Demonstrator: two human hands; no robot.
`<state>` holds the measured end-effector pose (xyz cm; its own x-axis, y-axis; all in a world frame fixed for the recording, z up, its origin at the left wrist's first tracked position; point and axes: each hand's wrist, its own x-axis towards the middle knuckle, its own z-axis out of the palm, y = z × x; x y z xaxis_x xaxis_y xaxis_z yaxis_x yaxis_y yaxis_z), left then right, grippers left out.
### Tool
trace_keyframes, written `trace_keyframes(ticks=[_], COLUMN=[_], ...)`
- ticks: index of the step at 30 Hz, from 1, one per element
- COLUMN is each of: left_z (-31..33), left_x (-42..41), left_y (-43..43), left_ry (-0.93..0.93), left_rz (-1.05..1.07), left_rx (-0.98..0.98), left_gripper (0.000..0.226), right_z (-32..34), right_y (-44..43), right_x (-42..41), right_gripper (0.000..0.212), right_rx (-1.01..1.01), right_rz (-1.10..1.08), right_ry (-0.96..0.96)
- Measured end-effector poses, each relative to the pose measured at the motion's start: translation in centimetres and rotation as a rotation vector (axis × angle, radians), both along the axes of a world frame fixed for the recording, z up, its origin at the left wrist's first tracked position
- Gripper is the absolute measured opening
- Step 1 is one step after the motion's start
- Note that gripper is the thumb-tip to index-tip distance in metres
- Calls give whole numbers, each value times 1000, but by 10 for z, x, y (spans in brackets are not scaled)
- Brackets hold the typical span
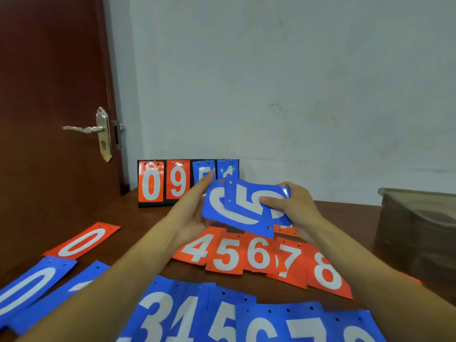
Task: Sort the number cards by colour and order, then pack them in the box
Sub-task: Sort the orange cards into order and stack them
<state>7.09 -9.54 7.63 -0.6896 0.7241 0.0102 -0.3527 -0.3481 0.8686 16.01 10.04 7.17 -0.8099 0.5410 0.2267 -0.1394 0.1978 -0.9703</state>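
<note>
- Right hand (296, 208), centre frame: thumb (267, 201) pressed on the face of the front card (249, 196), fingers curled behind it, a firm pinch. This blue card shows a 5 turned sideways.
- Left hand (192, 213), just left of centre: fingers nearly straight along the left edge of the rear card (222, 213), also blue, which lies partly under the front card. Whether the thumb clamps it cannot be told.
- Both cards are held above the table (138, 218), in front of the scoreboard (162, 183).
- Red row (256, 255), below the hands: 4 to 8 overlapping in order.
- Blue row (222, 317), bottom edge: 3, 4, 5, 6, 7 readable, the rest cut off.
- Red 0 (84, 240) and blue 0 (27, 290) lie at lower left.
- Box (407, 230), right edge: apart from all the cards. Its contents cannot be made out.
- Step in hand, as judged: sorting, with the two blue cards being separated and read. Packing seems not yet begun.
- Next move calls for parting the pair, turning each digit upright, and setting it at its place in the blue row without disturbing the overlaps.
</note>
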Motion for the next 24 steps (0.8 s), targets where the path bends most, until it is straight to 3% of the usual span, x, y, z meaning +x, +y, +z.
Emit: trace_keyframes(ticks=[3,5,7,10,13,17,20,24], left_z=[-11,-19,-24,-28,-35,-41,-42,-40], left_x=[26,44,61,69,57,42,39,38], left_y=[0,7,19,34,35,21,15,9], left_ry=[-62,54,181,199,248,391,539,613], left_rz=[-121,-134,19,361,467,385,265,204], left_rx=[287,295,200,9,-100,-262,-345,-380], left_gripper=[54,45,34,19,18,17,22,29], right_z=[-6,-8,-14,-23,-25,-22,-12,-11], right_y=[-9,-19,-27,-35,-28,-13,-13,-18], right_x=[14,20,23,29,37,39,31,10], right_gripper=[32,34,32,29,29,44,27,48], right_rx=[-230,-338,-370,-275,-85,253,259,330], right_rz=[-73,-82,-82,-76,-3,18,70,102], right_ry=[88,129,148,118,6,-156,-167,-238])
